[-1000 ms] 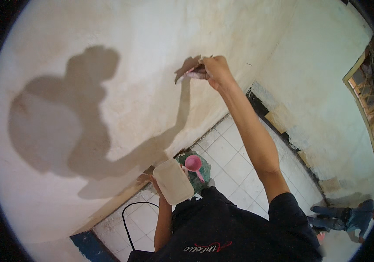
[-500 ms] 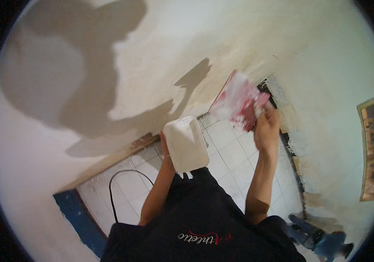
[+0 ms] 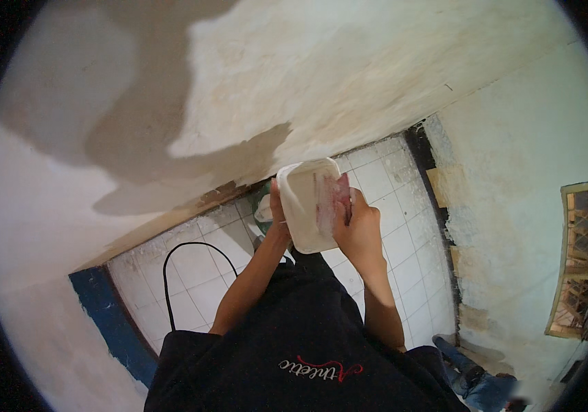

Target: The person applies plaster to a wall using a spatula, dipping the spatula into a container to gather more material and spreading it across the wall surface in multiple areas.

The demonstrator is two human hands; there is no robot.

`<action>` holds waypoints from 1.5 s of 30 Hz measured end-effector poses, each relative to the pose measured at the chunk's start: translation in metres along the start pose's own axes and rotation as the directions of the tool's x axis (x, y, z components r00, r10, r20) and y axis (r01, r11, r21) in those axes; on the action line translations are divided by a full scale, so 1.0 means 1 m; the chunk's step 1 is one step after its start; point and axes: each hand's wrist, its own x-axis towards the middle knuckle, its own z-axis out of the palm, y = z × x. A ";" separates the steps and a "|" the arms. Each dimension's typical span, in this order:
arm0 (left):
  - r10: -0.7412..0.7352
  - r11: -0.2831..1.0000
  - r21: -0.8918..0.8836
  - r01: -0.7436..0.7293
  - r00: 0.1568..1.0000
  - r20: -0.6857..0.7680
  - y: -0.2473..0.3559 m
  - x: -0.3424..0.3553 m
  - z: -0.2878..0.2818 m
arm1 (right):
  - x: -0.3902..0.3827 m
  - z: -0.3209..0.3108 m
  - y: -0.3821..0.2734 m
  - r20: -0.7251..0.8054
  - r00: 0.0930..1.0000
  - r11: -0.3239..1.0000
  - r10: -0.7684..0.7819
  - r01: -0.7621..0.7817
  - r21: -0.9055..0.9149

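Observation:
A white rectangular plastic tub (image 3: 302, 237) is held up in front of me, its mouth facing up. My left hand (image 3: 278, 209) is closed round the tub's left side, most of its fingers hidden behind the wall. With closed fingers, my right hand (image 3: 362, 223) grips a reddish putty spreader (image 3: 342, 194) smeared with white paste. The spreader's blade is inside the tub, by its right wall. I cannot tell how much paste lies in the tub.
A patchy cream wall (image 3: 239, 89) rises ahead, and a pale green wall (image 3: 513, 158) with a window (image 3: 577, 257) stands at right. Below are white floor tiles (image 3: 407, 240), a black cable (image 3: 168, 275) and a blue-painted strip (image 3: 112, 319). A person's jeans (image 3: 479, 388) show at lower right.
My right hand has brought the spreader from near the wall leftward and down into the tub. My left hand and the tub have shifted slightly right and up in view.

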 end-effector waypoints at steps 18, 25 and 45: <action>-0.050 0.997 -0.068 0.046 0.997 -0.060 0.004 -0.005 -0.008 | 0.008 0.019 -0.011 0.196 0.980 0.993 -0.020 -0.003 0.114; 0.067 0.997 -0.015 -0.070 0.988 -0.136 -0.003 -0.012 -0.019 | 0.007 0.028 -0.012 0.168 0.983 0.995 -0.078 0.068 0.068; 0.186 0.981 0.065 -0.181 0.979 -0.084 -0.015 -0.007 -0.004 | -0.022 0.034 0.001 -0.037 0.947 0.889 -0.319 0.285 -0.357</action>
